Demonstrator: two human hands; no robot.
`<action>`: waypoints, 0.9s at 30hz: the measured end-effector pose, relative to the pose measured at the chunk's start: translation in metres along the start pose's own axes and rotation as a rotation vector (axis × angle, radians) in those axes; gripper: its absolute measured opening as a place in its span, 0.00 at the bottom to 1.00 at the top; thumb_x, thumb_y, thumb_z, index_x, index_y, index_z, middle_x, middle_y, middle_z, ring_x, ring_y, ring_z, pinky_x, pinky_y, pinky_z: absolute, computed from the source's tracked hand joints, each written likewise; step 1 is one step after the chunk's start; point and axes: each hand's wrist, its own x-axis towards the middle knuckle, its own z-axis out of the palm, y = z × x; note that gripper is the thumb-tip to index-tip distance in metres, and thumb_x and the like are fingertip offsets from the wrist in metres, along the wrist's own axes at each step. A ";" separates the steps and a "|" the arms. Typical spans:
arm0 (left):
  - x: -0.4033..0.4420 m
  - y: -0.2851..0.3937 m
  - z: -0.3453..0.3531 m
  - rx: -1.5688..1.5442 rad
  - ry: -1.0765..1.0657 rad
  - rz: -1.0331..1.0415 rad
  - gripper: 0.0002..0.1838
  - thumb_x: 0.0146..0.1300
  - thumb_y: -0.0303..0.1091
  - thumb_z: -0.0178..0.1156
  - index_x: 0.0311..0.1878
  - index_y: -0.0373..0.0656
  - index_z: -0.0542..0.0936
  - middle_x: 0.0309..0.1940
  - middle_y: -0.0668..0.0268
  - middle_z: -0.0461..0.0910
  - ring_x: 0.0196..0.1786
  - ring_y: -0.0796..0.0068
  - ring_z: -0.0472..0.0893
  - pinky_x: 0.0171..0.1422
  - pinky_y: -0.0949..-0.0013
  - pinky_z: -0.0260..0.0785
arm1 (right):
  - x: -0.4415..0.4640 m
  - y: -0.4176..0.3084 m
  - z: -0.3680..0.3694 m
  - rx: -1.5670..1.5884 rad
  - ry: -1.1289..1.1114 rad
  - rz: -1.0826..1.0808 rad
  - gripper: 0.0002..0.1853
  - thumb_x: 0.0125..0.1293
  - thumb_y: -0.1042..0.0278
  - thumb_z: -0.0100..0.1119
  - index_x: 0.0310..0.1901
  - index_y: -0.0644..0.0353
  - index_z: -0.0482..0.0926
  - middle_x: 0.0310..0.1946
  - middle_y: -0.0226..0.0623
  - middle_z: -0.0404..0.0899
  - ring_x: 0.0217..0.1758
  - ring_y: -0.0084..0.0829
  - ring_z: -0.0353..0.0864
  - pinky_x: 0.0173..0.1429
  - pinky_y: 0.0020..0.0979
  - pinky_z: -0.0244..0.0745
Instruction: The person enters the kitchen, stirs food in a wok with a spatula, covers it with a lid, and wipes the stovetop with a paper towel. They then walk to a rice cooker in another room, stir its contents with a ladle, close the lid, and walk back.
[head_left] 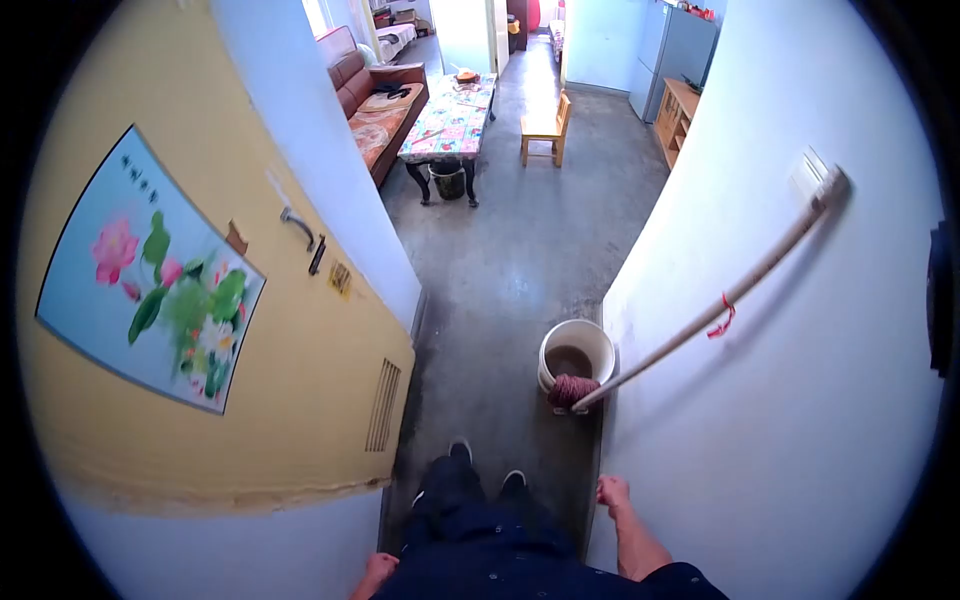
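Low beside my body, at the bottom of the view, my left hand [378,568] shows with its fingers curled; whether anything is inside is hidden. My right hand [612,490] is closed near the right wall, its fingers bent in, and I cannot make out anything in it. Ahead of that hand, a white bucket [548,362] of murky water stands on the floor against the wall corner. A mop with a reddish head [574,391] rests at the bucket's near side. Its long wooden handle [745,283] leans on the right wall, with a red tie round it.
A yellow door [330,420] with a flower poster [170,290] stands at the left. Farther on are a table [450,130] with a patterned cloth, a dark bucket [448,182] under it, a brown sofa [350,85], a wooden chair [543,126], a cabinet [676,115] and a fridge [680,50].
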 end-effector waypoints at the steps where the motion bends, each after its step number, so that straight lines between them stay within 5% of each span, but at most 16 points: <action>1: 0.006 0.013 0.002 0.064 0.040 -0.043 0.08 0.61 0.31 0.60 0.32 0.42 0.88 0.24 0.66 0.85 0.28 0.75 0.83 0.36 0.67 0.76 | 0.017 -0.026 0.001 0.011 0.015 -0.055 0.09 0.69 0.63 0.56 0.34 0.59 0.77 0.21 0.33 0.75 0.16 0.25 0.72 0.22 0.31 0.75; 2: 0.016 0.020 0.005 0.127 0.077 -0.088 0.08 0.61 0.34 0.63 0.34 0.42 0.88 0.26 0.67 0.86 0.30 0.76 0.84 0.39 0.68 0.77 | 0.029 -0.050 0.005 0.018 0.022 -0.056 0.09 0.69 0.63 0.56 0.34 0.59 0.77 0.21 0.33 0.75 0.16 0.25 0.72 0.22 0.31 0.75; 5: 0.147 -0.018 0.026 0.100 0.004 0.194 0.10 0.61 0.39 0.67 0.36 0.43 0.89 0.28 0.68 0.87 0.32 0.76 0.84 0.44 0.69 0.76 | 0.057 -0.114 0.026 0.074 0.049 -0.145 0.10 0.69 0.62 0.57 0.34 0.59 0.77 0.21 0.33 0.74 0.15 0.25 0.71 0.23 0.31 0.75; 12: 0.257 0.294 -0.059 -0.165 -0.077 0.201 0.10 0.67 0.34 0.59 0.34 0.40 0.85 0.21 0.63 0.82 0.25 0.76 0.82 0.28 0.71 0.74 | 0.079 -0.132 0.082 0.030 0.123 0.135 0.10 0.68 0.64 0.57 0.32 0.60 0.76 0.20 0.35 0.75 0.17 0.27 0.73 0.21 0.32 0.74; 15: 0.345 0.432 -0.094 -0.105 -0.165 0.265 0.12 0.67 0.35 0.59 0.32 0.38 0.84 0.18 0.63 0.81 0.23 0.76 0.81 0.28 0.71 0.74 | 0.070 -0.124 0.122 0.042 0.159 0.272 0.17 0.70 0.58 0.55 0.27 0.61 0.80 0.21 0.38 0.80 0.19 0.32 0.79 0.24 0.38 0.74; 17: 0.415 0.512 -0.106 0.138 -0.159 0.299 0.16 0.67 0.39 0.60 0.30 0.36 0.83 0.16 0.63 0.79 0.22 0.74 0.81 0.28 0.69 0.74 | 0.064 -0.118 0.147 0.159 0.172 0.262 0.13 0.69 0.62 0.59 0.29 0.61 0.79 0.20 0.36 0.76 0.19 0.29 0.76 0.22 0.35 0.73; 20: 0.445 0.672 -0.129 0.303 -0.096 0.596 0.21 0.67 0.46 0.60 0.27 0.37 0.84 0.16 0.61 0.80 0.20 0.71 0.81 0.29 0.65 0.73 | 0.071 -0.142 0.178 -0.089 0.135 0.163 0.12 0.69 0.62 0.61 0.30 0.60 0.81 0.20 0.35 0.77 0.19 0.29 0.76 0.23 0.33 0.73; 22: 0.484 0.747 -0.132 0.412 -0.025 0.766 0.26 0.67 0.52 0.60 0.24 0.37 0.86 0.13 0.62 0.79 0.20 0.71 0.81 0.32 0.64 0.74 | 0.066 -0.168 0.197 -0.058 0.118 0.146 0.20 0.63 0.41 0.65 0.36 0.51 0.89 0.38 0.51 0.86 0.42 0.41 0.85 0.46 0.49 0.74; 23: 0.477 0.794 -0.133 0.422 -0.044 0.726 0.29 0.67 0.55 0.59 0.21 0.38 0.85 0.13 0.62 0.79 0.21 0.72 0.81 0.33 0.63 0.74 | 0.077 -0.180 0.208 -0.034 0.136 0.152 0.20 0.63 0.41 0.65 0.36 0.51 0.89 0.38 0.51 0.86 0.42 0.41 0.85 0.46 0.49 0.74; 25: 0.474 0.855 -0.128 0.466 0.014 0.854 0.30 0.68 0.56 0.56 0.21 0.38 0.84 0.17 0.53 0.80 0.23 0.54 0.83 0.33 0.53 0.73 | 0.120 -0.172 0.229 -0.324 0.208 0.000 0.20 0.69 0.45 0.59 0.34 0.53 0.88 0.34 0.44 0.86 0.39 0.42 0.83 0.43 0.48 0.72; 27: 0.499 0.886 -0.112 0.514 0.057 0.947 0.31 0.70 0.55 0.54 0.22 0.36 0.83 0.19 0.49 0.79 0.26 0.48 0.82 0.34 0.50 0.72 | 0.164 -0.186 0.238 -0.385 0.231 -0.045 0.18 0.69 0.48 0.58 0.35 0.54 0.87 0.32 0.44 0.85 0.37 0.43 0.83 0.43 0.48 0.72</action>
